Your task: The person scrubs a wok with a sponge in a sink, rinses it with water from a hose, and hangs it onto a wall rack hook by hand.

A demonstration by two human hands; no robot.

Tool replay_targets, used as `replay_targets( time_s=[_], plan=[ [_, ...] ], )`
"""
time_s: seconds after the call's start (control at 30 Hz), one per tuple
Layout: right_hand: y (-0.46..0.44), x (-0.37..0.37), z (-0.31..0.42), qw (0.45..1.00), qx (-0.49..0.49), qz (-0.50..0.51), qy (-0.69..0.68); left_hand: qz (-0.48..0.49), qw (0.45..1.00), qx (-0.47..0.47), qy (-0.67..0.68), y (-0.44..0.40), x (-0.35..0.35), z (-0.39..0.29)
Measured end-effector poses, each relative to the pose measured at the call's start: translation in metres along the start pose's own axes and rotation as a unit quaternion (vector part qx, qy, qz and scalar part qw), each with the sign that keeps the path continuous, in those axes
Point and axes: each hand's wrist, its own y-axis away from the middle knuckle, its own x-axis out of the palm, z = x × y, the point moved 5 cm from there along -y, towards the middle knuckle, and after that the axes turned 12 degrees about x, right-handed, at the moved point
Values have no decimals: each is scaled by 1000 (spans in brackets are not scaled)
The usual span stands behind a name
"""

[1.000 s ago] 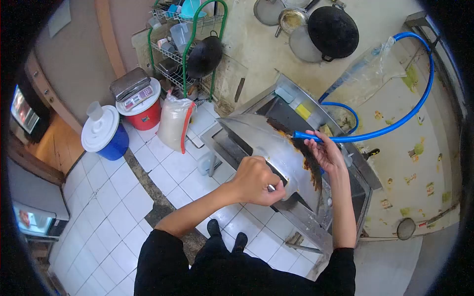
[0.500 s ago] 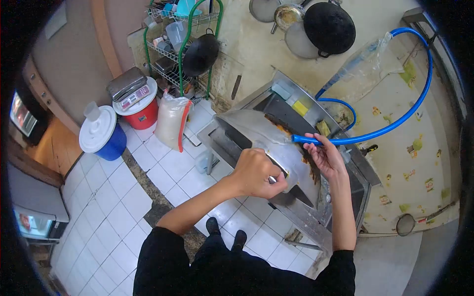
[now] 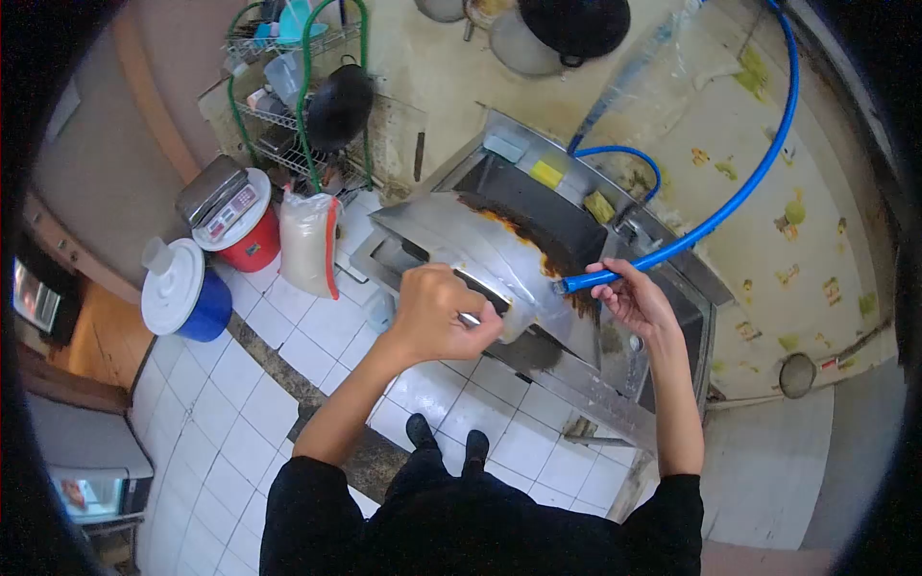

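Observation:
My left hand (image 3: 437,312) is closed around the metal handle (image 3: 469,319) of a large, shiny metal piece with a curved surface (image 3: 509,250), whose exact kind I cannot make out. Brown burnt stains (image 3: 523,235) run along its far edge. It rests tilted across a steel sink (image 3: 663,384). With its fingers, my right hand (image 3: 634,298) holds a blue hose (image 3: 711,226) near its open end, which points left over the metal surface. Wet drips show in the sink below my right hand.
Sponges (image 3: 546,174) lie on the sink's back ledge beside a tap. At left stand a rack (image 3: 305,115) with dishes, a filled sack (image 3: 307,245), a red bucket (image 3: 254,252) and a blue bucket (image 3: 205,305). Pans (image 3: 576,27) hang on the wall.
The view has shifted, so the surroundings sit higher and further left. Relative to the sink, the hose end has come right and nearer to me; the metal piece has shifted slightly left with my left hand.

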Motion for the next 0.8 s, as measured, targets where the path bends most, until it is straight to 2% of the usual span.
replay_targets(
  time_s=[0.17,0.37,0.57,0.8],
  plan=[
    [7,-9,-1,1000,-8,13,10,9,1000,-19,-9,-2,1,-3],
    [-19,28,7,998,-19,34,-49,19,1000,-9,5,2,3,-7],
    [-35,-4,1,997,-15,63,-45,14,999,-34,9,12,2,-9],
    [-23,-98,-11,993,-46,-111,-5,20,999,-31,10,15,1,-15]
  ],
)
